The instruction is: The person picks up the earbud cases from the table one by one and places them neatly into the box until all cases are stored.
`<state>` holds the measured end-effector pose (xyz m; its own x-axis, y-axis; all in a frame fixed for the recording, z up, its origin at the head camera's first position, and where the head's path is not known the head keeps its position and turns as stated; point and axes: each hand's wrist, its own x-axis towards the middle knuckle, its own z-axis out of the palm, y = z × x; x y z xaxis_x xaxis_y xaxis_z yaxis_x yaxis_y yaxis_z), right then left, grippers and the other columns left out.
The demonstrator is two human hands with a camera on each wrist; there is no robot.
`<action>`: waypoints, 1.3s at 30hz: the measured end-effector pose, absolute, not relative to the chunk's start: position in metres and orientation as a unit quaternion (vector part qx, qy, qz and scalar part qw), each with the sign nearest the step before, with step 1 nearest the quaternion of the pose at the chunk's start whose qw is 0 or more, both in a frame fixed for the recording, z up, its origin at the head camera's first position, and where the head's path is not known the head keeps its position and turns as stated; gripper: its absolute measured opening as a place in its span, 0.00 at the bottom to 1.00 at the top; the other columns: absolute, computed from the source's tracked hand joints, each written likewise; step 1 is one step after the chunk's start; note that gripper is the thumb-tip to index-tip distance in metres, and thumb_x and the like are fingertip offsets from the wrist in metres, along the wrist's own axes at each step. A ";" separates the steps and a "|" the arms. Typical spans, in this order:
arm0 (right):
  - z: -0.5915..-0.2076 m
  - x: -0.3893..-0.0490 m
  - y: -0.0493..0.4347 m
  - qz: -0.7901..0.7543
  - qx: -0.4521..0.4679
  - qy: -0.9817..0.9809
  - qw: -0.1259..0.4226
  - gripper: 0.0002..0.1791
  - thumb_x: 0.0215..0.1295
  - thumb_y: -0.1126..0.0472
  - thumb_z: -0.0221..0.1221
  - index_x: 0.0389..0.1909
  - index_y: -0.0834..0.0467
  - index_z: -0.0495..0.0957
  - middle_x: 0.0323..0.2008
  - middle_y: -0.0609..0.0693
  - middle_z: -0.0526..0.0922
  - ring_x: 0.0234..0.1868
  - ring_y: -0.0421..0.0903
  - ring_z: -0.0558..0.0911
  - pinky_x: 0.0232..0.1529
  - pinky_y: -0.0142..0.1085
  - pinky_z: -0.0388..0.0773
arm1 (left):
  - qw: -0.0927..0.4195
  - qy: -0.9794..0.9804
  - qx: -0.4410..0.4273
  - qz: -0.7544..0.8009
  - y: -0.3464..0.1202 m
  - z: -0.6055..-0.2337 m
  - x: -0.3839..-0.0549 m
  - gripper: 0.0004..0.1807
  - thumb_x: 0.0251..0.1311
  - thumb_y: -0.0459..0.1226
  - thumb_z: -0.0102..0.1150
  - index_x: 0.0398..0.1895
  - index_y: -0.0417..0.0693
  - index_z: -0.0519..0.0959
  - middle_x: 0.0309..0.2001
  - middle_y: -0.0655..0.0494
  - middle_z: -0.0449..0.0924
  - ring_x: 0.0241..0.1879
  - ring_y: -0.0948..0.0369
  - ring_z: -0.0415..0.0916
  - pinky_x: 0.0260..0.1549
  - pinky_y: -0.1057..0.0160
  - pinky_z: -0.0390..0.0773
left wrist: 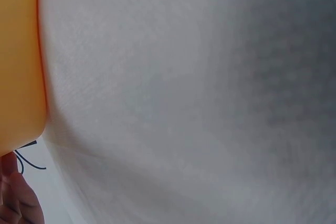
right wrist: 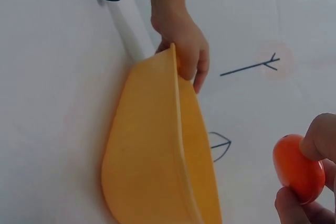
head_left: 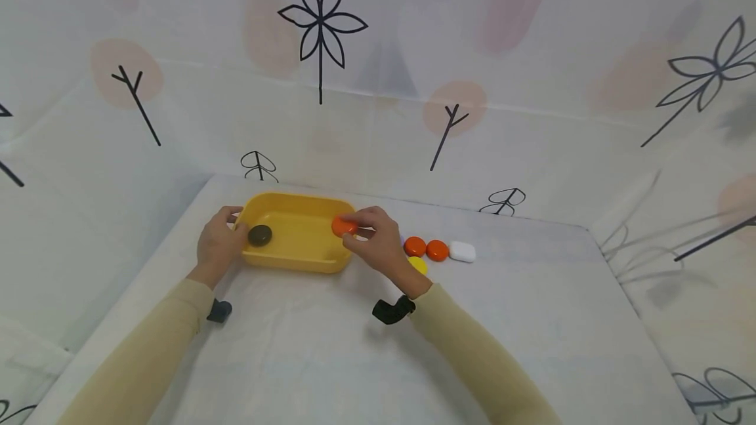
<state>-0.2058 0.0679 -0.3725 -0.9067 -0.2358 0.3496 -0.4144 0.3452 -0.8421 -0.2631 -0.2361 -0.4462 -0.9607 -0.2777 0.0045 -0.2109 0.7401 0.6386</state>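
Observation:
A yellow rectangular tub (head_left: 295, 264) stands on the white-covered table, with a dark olive pebble (head_left: 260, 235) lying inside at its left end. My left hand (head_left: 218, 244) grips the tub's left end, thumb at the rim; the right wrist view shows this hand beyond the tub wall (right wrist: 144, 145). Over the tub's right end, my right hand (head_left: 382, 246) pinches a glossy orange pebble (right wrist: 296, 169) between thumb and fingers. In the right wrist view that pebble is apart from the tub. The left wrist view catches only part of the tub (left wrist: 21, 66) and some fingertips.
Right of the tub lie two orange pebbles (head_left: 438, 250), a white one (head_left: 462, 252) and a yellow one (head_left: 418, 265) partly behind my right wrist. A purplish edge shows beside them. Patterned cloth (head_left: 378, 136) rises behind the table.

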 end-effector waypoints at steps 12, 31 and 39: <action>-0.402 -0.213 0.110 0.494 0.187 -0.844 0.097 0.15 0.49 0.59 0.59 0.41 0.47 0.79 0.38 0.43 0.71 0.39 0.38 0.74 0.42 0.30 0.76 | 0.053 -0.932 0.131 -0.334 -0.236 -0.445 -0.262 0.26 0.55 0.42 0.42 0.60 0.52 0.61 0.51 0.46 0.68 0.41 0.52 0.67 0.32 0.60 0.71; -0.409 -0.200 0.161 0.458 0.188 -0.862 0.108 0.15 0.47 0.60 0.61 0.40 0.49 0.78 0.37 0.44 0.71 0.39 0.41 0.74 0.40 0.43 0.77 | 0.058 -0.931 0.133 -0.336 -0.237 -0.450 -0.264 0.26 0.55 0.43 0.41 0.59 0.52 0.62 0.51 0.46 0.69 0.44 0.50 0.67 0.38 0.54 0.70; -0.412 -0.194 0.184 0.413 0.165 -0.889 0.110 0.15 0.48 0.59 0.61 0.40 0.50 0.78 0.37 0.45 0.71 0.37 0.41 0.74 0.38 0.43 0.78 | 0.053 -0.930 0.133 -0.338 -0.238 -0.449 -0.266 0.27 0.54 0.42 0.41 0.60 0.52 0.61 0.51 0.46 0.68 0.44 0.51 0.67 0.37 0.55 0.71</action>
<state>-0.1939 0.1835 -0.4119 -0.9213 -0.2034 0.3315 -0.3845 0.6041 -0.6981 -0.2657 -0.2381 -0.4493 -0.9591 -0.2829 0.0097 -0.2106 0.7360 0.6434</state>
